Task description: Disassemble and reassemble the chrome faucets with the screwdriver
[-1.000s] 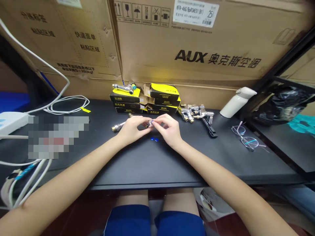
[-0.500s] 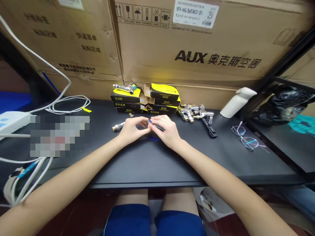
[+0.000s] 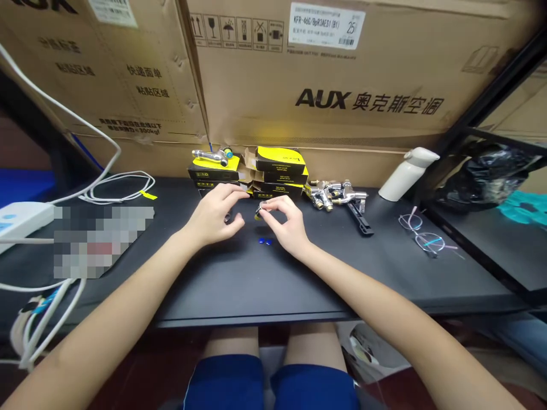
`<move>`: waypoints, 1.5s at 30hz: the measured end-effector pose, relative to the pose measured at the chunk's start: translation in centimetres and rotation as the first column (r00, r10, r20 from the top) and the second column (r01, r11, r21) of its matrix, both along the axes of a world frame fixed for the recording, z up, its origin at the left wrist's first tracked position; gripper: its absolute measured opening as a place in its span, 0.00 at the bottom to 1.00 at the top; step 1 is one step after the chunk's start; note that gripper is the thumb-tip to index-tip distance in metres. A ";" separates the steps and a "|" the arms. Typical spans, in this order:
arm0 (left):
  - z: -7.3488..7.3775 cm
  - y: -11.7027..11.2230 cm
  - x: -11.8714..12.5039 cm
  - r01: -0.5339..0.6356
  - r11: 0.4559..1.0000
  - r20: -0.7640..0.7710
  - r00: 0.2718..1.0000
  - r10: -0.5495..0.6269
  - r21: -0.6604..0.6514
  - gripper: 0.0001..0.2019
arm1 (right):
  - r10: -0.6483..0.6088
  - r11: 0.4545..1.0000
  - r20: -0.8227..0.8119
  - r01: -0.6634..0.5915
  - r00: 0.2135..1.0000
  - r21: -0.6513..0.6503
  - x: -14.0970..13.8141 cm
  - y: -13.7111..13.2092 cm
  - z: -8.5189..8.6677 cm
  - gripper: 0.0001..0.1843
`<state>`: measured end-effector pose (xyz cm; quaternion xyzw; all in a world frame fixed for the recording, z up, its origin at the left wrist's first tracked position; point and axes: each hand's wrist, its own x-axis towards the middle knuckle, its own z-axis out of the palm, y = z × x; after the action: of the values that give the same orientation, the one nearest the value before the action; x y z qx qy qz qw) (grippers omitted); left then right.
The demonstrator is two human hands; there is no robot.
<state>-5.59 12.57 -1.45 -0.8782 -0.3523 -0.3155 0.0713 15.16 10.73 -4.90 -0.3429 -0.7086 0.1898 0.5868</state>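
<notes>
My right hand (image 3: 285, 223) pinches a small metal fitting (image 3: 258, 212) between thumb and fingertips, held just above the black table (image 3: 265, 285). My left hand (image 3: 216, 213) hovers to its left with fingers curved and apart, holding nothing, over a spot where a metal part lies hidden beneath it. Two small blue pieces (image 3: 265, 241) lie on the table under my right hand. Behind my hands stand stacked yellow-and-black boxes (image 3: 252, 173), with a chrome tap (image 3: 211, 154) lying on the left stack.
Several chrome fittings (image 3: 335, 195) and a black tool (image 3: 358, 219) lie to the right, then glasses (image 3: 423, 236) and a white bottle (image 3: 405, 172). White cables (image 3: 115, 188) and a white power strip (image 3: 21, 216) sit at left. Large cardboard boxes (image 3: 325, 74) form the back wall.
My left hand has let go of the fitting and moved left, away from my right hand, which keeps the fitting. The view shifted slightly.
</notes>
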 end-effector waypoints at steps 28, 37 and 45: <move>-2.4 -0.7 2.3 0.098 0.920 0.324 0.946 0.033 -0.380 0.16 | -0.064 0.992 0.045 0.059 0.997 0.114 0.2 -0.4 0.5 0.10; -2.6 0.1 1.3 -0.051 0.998 0.252 0.966 0.060 -0.044 0.16 | 0.013 0.990 0.074 -0.024 0.997 0.140 0.5 0.0 0.8 0.08; -2.6 -0.3 1.4 -0.138 0.990 0.165 0.976 0.142 -0.036 0.15 | -0.016 0.987 0.140 -0.006 0.990 0.160 0.6 0.1 0.6 0.10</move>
<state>-4.23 12.25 -4.01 -0.8225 -0.4220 -0.3778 0.0527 15.73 10.78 -4.28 -0.3091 -0.7604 0.1062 0.5613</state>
